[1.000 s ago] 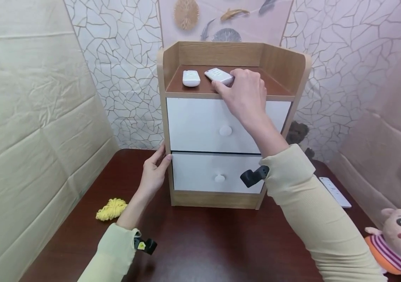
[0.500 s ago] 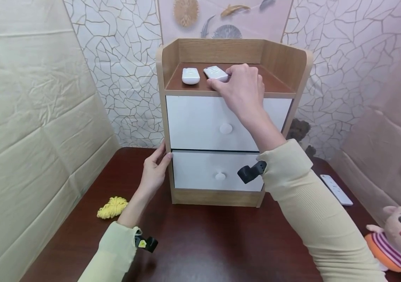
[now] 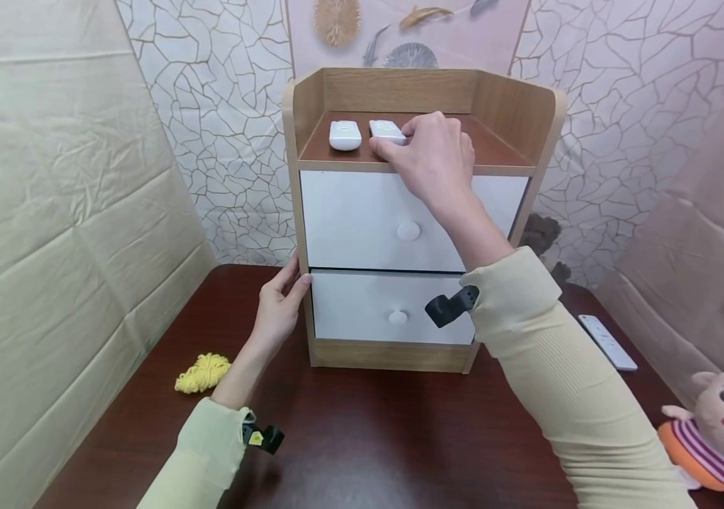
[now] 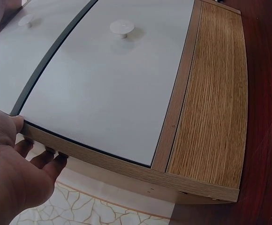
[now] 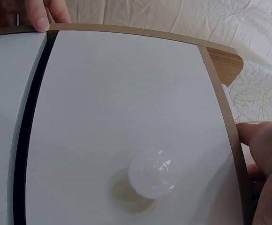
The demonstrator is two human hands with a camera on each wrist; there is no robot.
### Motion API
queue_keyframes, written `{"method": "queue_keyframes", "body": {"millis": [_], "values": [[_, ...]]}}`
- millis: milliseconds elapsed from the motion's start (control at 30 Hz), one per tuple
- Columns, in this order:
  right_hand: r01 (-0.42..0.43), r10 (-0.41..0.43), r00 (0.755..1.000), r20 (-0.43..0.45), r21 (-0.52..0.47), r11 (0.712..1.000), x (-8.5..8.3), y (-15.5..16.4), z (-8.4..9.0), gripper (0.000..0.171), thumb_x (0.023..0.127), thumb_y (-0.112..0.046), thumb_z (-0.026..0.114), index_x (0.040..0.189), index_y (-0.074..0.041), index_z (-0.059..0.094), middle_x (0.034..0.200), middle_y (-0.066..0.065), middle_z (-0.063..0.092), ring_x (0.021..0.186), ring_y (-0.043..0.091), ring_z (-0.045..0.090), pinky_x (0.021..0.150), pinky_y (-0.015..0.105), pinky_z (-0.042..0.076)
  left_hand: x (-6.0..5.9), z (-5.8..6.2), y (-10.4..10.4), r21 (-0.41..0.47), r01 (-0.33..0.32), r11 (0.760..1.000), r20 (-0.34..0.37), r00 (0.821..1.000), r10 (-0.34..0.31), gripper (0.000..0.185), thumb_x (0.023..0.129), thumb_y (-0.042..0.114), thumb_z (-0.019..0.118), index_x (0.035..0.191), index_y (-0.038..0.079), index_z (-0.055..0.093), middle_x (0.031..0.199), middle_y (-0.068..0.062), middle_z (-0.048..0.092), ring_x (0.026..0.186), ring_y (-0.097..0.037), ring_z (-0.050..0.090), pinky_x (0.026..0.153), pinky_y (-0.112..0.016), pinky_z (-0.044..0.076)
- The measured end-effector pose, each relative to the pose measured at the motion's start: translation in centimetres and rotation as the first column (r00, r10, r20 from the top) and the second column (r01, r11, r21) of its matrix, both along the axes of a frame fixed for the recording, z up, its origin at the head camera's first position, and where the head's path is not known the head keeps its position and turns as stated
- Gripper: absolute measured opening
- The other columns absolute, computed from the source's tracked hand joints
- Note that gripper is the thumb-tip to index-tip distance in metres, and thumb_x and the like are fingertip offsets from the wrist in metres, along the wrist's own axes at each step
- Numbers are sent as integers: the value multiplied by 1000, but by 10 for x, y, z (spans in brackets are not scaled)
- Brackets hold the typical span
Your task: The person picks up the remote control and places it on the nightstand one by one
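A small wooden cabinet [image 3: 390,357] with two white drawers stands on the dark table. On its brown top lies a white remote control [image 3: 345,136] with raised buttons. My right hand [image 3: 433,159] reaches over the front edge and pinches a second white remote control [image 3: 386,130] between thumb and fingers, close beside the first; its near end is partly hidden by the hand. My left hand [image 3: 278,305] touches the cabinet's left side, and in the left wrist view its thumb [image 4: 18,123] rests at the front edge with the fingertips against the side panel.
Yellow yarn [image 3: 203,373] lies on the table [image 3: 362,431] at the left. To the right are a long white flat thing [image 3: 606,342] with small marks and a plush doll [image 3: 715,431]. Raised wooden walls [image 3: 400,90] border the cabinet top. Each drawer has a round white knob [image 3: 409,231].
The remote control in my right hand has turned from slanting to nearly in line with the other one, and the hand has shifted slightly left. My left hand has stayed at the cabinet's side.
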State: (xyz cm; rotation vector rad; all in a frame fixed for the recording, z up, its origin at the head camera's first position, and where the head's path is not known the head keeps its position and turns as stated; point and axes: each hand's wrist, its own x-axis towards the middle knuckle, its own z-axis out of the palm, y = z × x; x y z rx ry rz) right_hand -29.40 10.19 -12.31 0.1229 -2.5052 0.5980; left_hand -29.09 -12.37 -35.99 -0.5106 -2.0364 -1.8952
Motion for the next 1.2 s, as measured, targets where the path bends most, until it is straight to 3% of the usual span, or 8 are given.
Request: {"method": "queue_keyframes", "body": {"millis": [200,467,600,767,900,1000,1133,1200], "values": [[1,0,1000,-9,17,1000,0,-1,0,49,96,-56,65,95,-9,78,79,6,60,82,22,52,65,29,37,-1,1,1,-4,-6,1000,-1,1000,6,58,108,15,55,159,1,31,163,-10,34,145,-20,37,116,-38,37],[-19,19,999,-26,3,1000,1,3,1,52,95,-54,68,120,-9,77,98,6,72,95,24,60,71,31,44,-2,4,1,-14,-8,1000,12,1000,8,59,108,17,55,160,3,31,163,-8,33,145,-19,37,115,-37,38],[-96,92,995,-49,-65,993,5,10,1,53,96,-49,70,127,-7,74,107,8,73,108,23,59,83,35,46,-2,4,2,-18,-8,1000,15,1000,9,58,108,18,55,160,3,31,164,-8,33,146,-20,37,116,-38,38],[-190,165,977,-137,-192,963,17,26,-4,51,96,-44,72,132,-8,71,103,10,71,103,19,55,83,28,41,-2,4,2,-29,-8,1000,18,1000,9,58,109,18,54,160,4,31,164,-8,32,147,-20,36,116,-38,37],[-245,187,952,-244,-235,940,32,44,-13,51,93,-43,76,132,-10,71,103,10,72,95,14,60,80,21,44,-1,2,1,-30,-8,1000,22,1000,9,59,108,18,55,160,3,31,164,-8,33,147,-19,34,116,-37,37],[-303,211,915,-344,-242,922,44,61,-20,49,90,-36,81,129,-8,72,102,11,72,87,10,63,78,17,49,-1,1,0,-23,-4,1000,27,1000,5,59,108,18,55,160,2,31,164,-9,33,148,-19,34,116,-37,37],[-357,221,856,-467,-227,906,62,89,-30,45,88,-21,85,128,-5,72,96,3,70,83,6,62,83,16,51,-1,0,-1,-15,-3,1000,33,999,4,60,108,19,56,159,1,30,164,-10,33,148,-20,33,117,-38,36],[-354,199,843,-499,-235,905,70,105,-36,44,87,-16,85,128,-5,71,95,-5,69,83,4,62,86,16,51,0,0,-1,-12,-5,1000,31,1000,5,61,108,19,56,159,0,29,164,-11,32,148,-21,33,117,-38,35]]}}
